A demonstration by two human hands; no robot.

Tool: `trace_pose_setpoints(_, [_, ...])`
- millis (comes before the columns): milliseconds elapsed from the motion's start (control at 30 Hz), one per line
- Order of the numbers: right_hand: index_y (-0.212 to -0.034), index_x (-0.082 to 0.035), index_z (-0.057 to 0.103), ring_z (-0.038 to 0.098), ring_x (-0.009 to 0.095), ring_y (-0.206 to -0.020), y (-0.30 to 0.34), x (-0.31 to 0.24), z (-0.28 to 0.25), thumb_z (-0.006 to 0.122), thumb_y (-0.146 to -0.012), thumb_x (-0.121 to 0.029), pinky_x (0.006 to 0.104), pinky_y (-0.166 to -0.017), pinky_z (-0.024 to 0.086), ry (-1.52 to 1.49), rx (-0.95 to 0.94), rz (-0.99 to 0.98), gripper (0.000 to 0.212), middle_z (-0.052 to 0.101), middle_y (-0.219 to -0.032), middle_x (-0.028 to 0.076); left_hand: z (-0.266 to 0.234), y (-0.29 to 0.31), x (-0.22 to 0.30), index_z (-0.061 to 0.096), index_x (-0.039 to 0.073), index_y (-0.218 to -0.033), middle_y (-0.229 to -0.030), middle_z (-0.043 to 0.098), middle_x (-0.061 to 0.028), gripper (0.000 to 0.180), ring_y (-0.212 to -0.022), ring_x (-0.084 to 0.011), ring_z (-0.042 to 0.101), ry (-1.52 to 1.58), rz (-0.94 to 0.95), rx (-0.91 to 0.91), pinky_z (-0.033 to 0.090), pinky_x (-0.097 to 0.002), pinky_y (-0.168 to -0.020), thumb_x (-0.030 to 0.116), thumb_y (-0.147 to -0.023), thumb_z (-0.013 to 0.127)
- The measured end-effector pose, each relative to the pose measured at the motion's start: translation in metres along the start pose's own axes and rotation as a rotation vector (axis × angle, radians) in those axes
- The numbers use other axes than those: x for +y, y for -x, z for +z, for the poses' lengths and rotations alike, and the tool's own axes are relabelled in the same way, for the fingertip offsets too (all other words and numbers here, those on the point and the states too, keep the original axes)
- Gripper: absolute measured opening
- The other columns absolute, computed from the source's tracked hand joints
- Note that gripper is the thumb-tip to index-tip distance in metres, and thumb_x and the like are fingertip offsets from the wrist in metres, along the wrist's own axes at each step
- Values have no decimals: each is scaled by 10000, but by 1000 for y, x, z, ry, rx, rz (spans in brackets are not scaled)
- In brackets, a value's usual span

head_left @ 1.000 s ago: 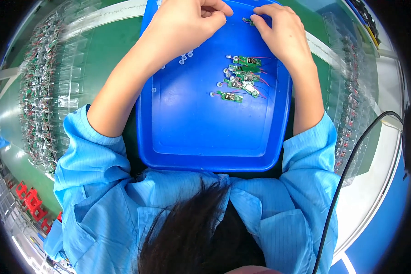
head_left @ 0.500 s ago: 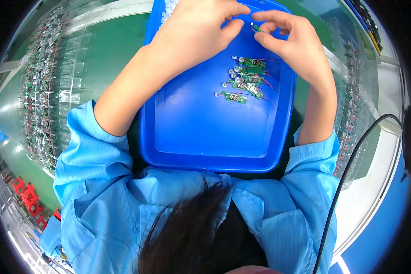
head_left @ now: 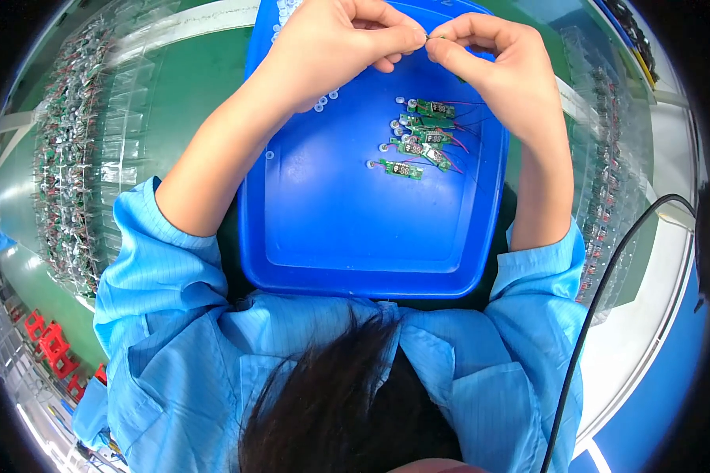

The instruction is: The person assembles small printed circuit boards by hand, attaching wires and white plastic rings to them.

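Note:
Over the far part of a blue tray (head_left: 347, 229), my two hands meet at the fingertips. My right hand (head_left: 506, 69) is closed in a pinch on a small green circuit board (head_left: 439, 37), mostly hidden by the fingers. Against its end, the thumb and forefinger of my left hand (head_left: 319, 51) are pressed together; whatever they grip is too small to make out. Nearer me in the tray lies a loose cluster of green circuit boards (head_left: 403, 169) with thin wires and small round silvery parts at their left ends. Small white round pieces (head_left: 321, 104) lie beside my left wrist.
Clear plastic trays packed with wired boards stand at the left (head_left: 67, 173) and right (head_left: 605, 173) on the green table (head_left: 185, 110). A black cable (head_left: 599, 303) curves along the right. Red stools (head_left: 53, 343) stand on the floor at lower left.
My left hand has moved slightly down, its fingers closing to meet my right fingertips at the board. White round pieces formerly covered by my left arm now show.

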State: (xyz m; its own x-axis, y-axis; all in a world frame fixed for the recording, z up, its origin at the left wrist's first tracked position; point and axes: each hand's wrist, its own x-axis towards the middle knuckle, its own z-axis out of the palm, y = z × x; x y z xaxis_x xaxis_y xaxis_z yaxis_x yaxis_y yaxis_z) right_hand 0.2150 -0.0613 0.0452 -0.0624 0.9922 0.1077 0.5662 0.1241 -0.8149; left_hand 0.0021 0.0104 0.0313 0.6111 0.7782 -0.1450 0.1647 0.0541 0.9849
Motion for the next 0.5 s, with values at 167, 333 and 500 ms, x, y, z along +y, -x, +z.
trace_pose_setpoints(167, [-884, -3, 722, 655, 186, -763, 7, -34, 12, 765, -836, -88, 310, -711, 515, 235, 217, -130, 107, 707, -810, 77, 9, 9, -1, 778, -14, -1066, -851, 740, -50, 160, -736, -67, 641, 14, 155, -23, 527, -214, -689, 87, -966, 705])
trace_pose_setpoints(333, [-789, 7, 657, 637, 223, -706, 10, -53, 18, 710, -784, -39, 327, -700, 485, 562, 402, -403, 70, 659, -728, 123, 10, 4, -13, 739, -44, -1138, -988, 760, -99, 191, -857, -116, 699, 284, 178, 5, 574, -246, -789, 19, -963, 695])
trace_pose_setpoints(500, [-783, 20, 633, 575, 118, -742, 9, -38, 3, 677, -820, -44, 280, -713, 464, -34, 167, -28, 86, 604, -699, 72, 6, 0, -14, 716, -55, -1153, -1007, 758, -110, 216, -882, -132, 712, 358, 152, -8, 583, -250, -810, 2, -945, 716])
